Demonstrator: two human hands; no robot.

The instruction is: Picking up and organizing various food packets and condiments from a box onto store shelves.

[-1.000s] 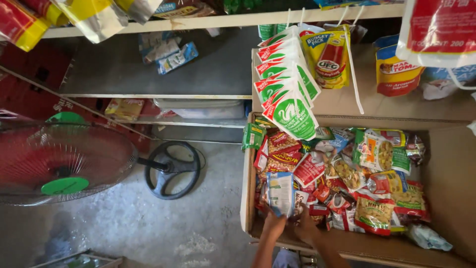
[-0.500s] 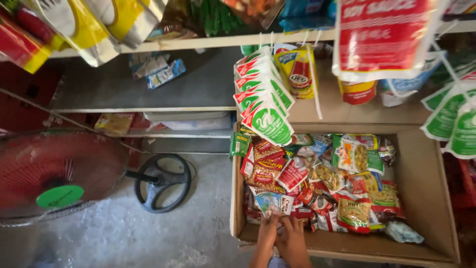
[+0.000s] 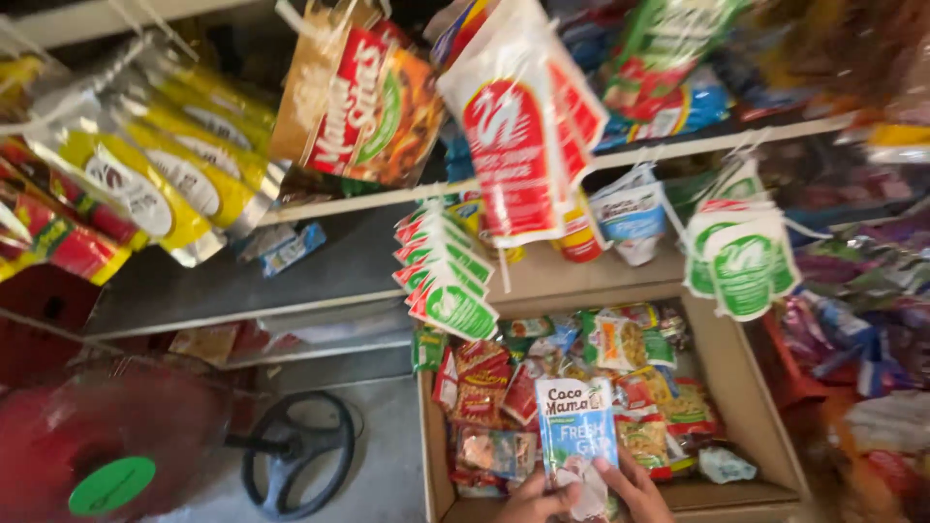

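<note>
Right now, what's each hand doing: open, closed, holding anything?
Left hand: closed on the lower left of the blue-and-white packet.
Right hand: closed on the same packet's lower right, above the cardboard box.

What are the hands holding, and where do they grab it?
Both the left hand and right hand hold a blue and white pouch by its bottom edge.

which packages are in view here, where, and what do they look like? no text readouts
Blue-and-white pouch: upright in left hand and right hand, over the box.
Cardboard box: lower right, full of red, yellow and green packets.
Green-and-white sachets: fanned strip hanging at centre.
Red-and-white pouch: hanging, top centre.
Yellow packets: hanging, upper left.
</note>
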